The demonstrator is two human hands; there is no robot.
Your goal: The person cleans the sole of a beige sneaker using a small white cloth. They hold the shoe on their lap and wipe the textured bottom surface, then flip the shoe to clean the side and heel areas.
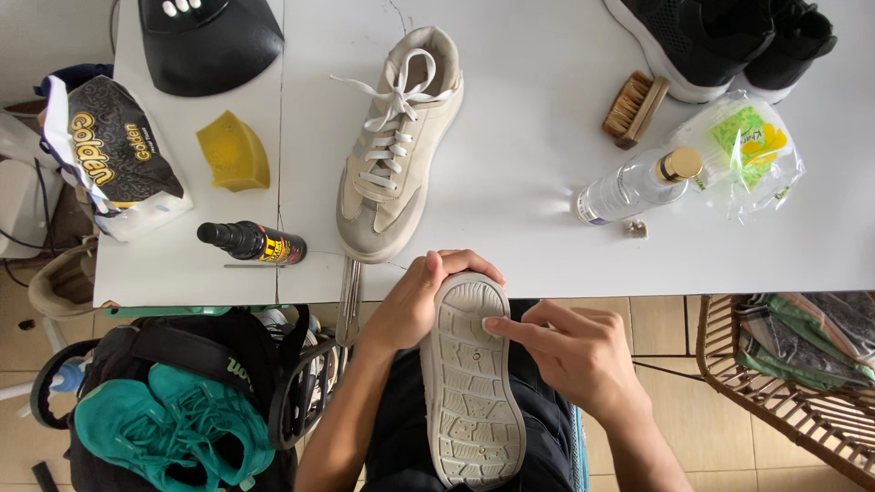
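Two beige shoes in view: one is lying sole-up [472, 383] on the person's lap, just below the bench [510, 137] edge, the other [396, 146] is resting upright on the bench w/ white laces loose. Left hand [412, 305] is wrapping the toe end of the upturned shoe, grip clenched on it, fingers curling over the tip. Right hand [570, 351] is pressing its index fingertip onto the sole near the forefoot; remaining fingers are loosely curled, not grasping anything.

Handling, judged: shoe is looking light, one hand is steadying it fine. Rubber sole is prob. stiff-ish w/ some flex, tread is giving good friction, not slippery. Upper is looking soft, so squeezing it would deform it; best hold is toe or heel end, or across the midfoot edges. Not fragile.

Counts: 2 beige shoes; 2 black shoes [720, 41] at bench's far right corner; 2 teal shoes [169, 428] on a black bag [200, 351] on the floor, left. 1 brush [635, 109], 1 clear bottle [638, 185] w/ gold cap, 1 plastic packet [752, 150] w/ green-yellow contents, 1 small black spray bottle [251, 241], 1 yellow sponge [234, 152], 1 black-and-white pouch [114, 155], 1 black domed object [210, 41] at top left, partly cut off. 1 wicker basket [788, 383] at right, holding cloths.
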